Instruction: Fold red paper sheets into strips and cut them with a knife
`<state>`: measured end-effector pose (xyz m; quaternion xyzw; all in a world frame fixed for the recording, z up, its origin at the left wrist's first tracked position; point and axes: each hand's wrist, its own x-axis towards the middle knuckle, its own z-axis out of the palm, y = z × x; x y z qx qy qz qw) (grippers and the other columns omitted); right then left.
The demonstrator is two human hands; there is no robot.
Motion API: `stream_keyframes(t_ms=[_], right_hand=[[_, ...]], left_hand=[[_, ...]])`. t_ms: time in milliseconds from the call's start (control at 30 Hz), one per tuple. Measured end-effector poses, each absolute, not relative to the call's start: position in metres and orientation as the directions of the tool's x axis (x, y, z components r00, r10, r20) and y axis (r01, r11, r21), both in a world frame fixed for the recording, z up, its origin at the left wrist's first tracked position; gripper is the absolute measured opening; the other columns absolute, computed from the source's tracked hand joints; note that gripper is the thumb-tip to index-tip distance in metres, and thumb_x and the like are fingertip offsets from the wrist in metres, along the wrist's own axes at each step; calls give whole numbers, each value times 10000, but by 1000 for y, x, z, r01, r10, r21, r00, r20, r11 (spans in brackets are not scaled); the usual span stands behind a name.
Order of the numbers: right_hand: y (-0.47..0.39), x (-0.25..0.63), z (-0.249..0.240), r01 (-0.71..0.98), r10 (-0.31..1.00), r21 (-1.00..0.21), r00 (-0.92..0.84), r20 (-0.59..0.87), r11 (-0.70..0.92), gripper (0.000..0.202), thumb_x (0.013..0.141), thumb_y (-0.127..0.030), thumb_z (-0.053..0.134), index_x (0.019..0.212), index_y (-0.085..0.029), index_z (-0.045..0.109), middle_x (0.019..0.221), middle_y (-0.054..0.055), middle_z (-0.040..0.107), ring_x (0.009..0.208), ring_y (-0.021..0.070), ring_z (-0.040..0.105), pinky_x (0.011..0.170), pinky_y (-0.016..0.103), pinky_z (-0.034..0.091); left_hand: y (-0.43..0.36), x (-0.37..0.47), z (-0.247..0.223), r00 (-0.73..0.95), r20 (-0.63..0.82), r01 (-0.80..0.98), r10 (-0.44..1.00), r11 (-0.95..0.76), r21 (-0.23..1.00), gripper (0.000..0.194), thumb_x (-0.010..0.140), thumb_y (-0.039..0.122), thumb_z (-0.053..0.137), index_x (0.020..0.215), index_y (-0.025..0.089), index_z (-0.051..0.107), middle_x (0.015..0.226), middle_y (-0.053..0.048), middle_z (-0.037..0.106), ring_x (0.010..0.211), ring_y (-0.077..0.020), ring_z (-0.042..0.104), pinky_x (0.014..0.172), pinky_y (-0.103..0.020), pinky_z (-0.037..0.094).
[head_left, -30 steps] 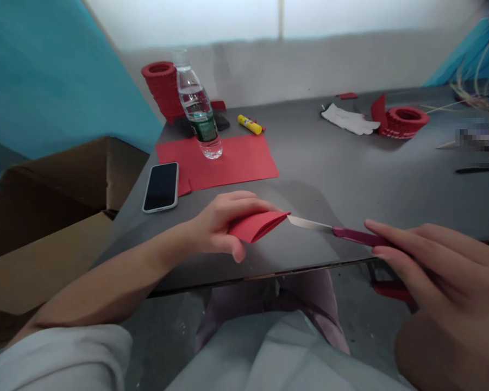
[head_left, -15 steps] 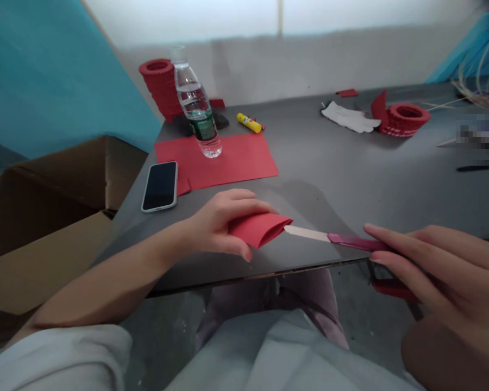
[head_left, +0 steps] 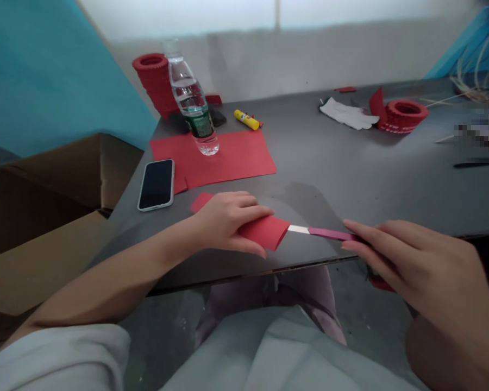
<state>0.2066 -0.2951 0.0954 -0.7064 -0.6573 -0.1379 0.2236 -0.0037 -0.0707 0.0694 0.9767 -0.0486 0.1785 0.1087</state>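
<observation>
My left hand (head_left: 232,222) is wrapped over a folded piece of red paper (head_left: 267,232) near the table's front edge. Part of the paper shows on either side of the fingers. From the right, my right hand (head_left: 415,260) pinches the pink handle of a knife (head_left: 330,234). Its pale blade lies level, with its tip at or inside the right end of the folded paper and hidden there. Behind my left hand lies a larger red sheet (head_left: 236,160), flat on the grey table.
A water bottle (head_left: 198,119) stands on the red sheet, with a phone (head_left: 157,184) to its left. Farther back are a yellow glue stick (head_left: 246,119), a white glove (head_left: 348,114) and red rolls (head_left: 405,111). An open cardboard box (head_left: 52,239) sits left of the table.
The knife and my right hand have moved left, and less of the blade shows. The folded paper has turned flatter, and its left end now shows behind my left hand.
</observation>
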Motion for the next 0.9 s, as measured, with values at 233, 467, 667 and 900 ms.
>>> stream_keyframes(t_ms=[233,467,667,900], right_hand=[[-302,220,76,998,909,60,-32,415,7,290,898,-405,504,1038,-223,682,651,-4,585,575,122,544,494,250,325],[-311,224,94,969,906,-241,48,420,61,164,876,-320,558,959,-240,675,749,-4,655,615,108,599,531,207,436],[-308,209,97,889,901,-455,157,405,50,98,858,-218,579,799,-233,655,652,-48,664,504,87,598,535,178,463],[-307,196,105,915,911,-389,64,407,110,130,899,-259,518,840,-229,630,711,-44,672,545,99,600,539,221,452]], left_hand=[[-70,-1,57,961,272,-99,-45,-977,187,651,803,699,442,1058,130,626,801,-92,613,715,-198,570,642,-274,410],[-68,-3,63,907,415,-45,73,-963,267,690,706,714,569,1061,122,562,897,-118,625,787,-221,593,683,-296,445],[-71,-4,63,754,653,-41,76,-986,163,621,690,651,641,1017,134,538,860,-112,628,760,-217,601,671,-320,472],[-70,-6,60,543,838,-46,53,-995,93,604,609,647,717,943,192,503,793,-54,630,680,-180,618,612,-311,501]])
